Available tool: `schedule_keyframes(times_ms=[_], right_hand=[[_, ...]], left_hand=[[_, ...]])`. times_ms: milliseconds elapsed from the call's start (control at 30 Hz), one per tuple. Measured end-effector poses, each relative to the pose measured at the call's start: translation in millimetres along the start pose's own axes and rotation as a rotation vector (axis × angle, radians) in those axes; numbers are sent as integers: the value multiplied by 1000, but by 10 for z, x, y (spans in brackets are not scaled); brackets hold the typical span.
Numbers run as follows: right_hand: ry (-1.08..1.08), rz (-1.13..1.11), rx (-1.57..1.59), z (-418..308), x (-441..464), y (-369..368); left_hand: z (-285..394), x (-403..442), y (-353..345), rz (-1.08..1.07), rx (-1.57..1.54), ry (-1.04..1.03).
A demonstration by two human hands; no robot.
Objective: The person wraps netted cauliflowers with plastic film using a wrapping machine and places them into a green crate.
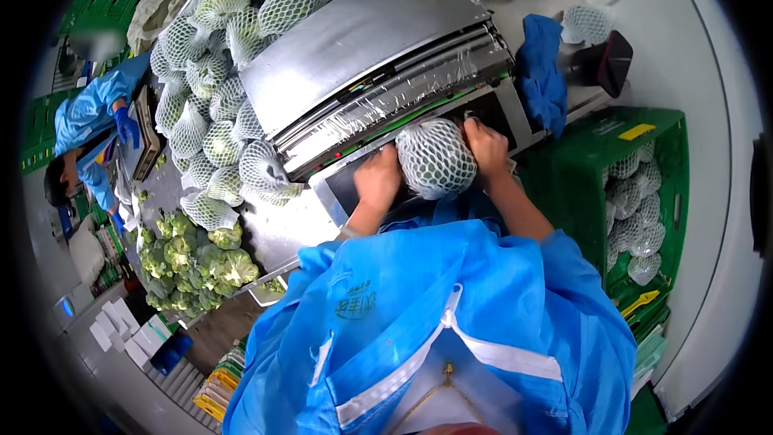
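Note:
A round, pale green vegetable in a white foam net (436, 159) sits at the front of a metal film-wrapping machine (370, 40), close to my body. My left hand (378, 177) is closed at its left side, and my right hand (486, 149) is closed at its right side. Both have the fingers curled in; what they pinch, if anything, is too hard to make out. Behind the vegetable, clear wrinkled film (386, 101) stretches along the machine's front slot.
Many netted vegetables (221, 145) are heaped left of the machine, beside bare broccoli heads (197, 266). A blue cloth (541, 72) lies at the machine's right. A green crate (564, 169) at right holds wrapped pieces. Another person (97, 113) in blue works at far left.

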State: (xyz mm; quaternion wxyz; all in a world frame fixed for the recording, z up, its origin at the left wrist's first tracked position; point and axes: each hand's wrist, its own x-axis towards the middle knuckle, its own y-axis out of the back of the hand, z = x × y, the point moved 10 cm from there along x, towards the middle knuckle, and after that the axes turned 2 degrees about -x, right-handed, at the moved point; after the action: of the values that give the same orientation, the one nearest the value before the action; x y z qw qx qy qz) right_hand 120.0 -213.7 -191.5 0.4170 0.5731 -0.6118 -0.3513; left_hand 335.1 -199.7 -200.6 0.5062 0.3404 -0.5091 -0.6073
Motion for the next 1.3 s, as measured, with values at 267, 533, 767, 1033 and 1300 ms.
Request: schedule_keyframes(times_ms=[267, 533, 767, 1033, 1300], right_hand=[[-318, -323, 1145, -680, -599, 472], [391, -292, 1313, -1306, -574, 1612], [274, 445, 282, -591, -1090, 2966], [172, 251, 949, 522, -1790, 2998], [-259, 341, 1265, 1578, -2601, 2966]], left_hand=[[-42, -201, -96, 72, -1258, 197], [1135, -10, 913, -145, -1547, 46], [2045, -2, 557, -550, -1755, 317], [2741, 27, 366, -754, -1815, 495], [3717, 37, 211, -956, -1806, 578]])
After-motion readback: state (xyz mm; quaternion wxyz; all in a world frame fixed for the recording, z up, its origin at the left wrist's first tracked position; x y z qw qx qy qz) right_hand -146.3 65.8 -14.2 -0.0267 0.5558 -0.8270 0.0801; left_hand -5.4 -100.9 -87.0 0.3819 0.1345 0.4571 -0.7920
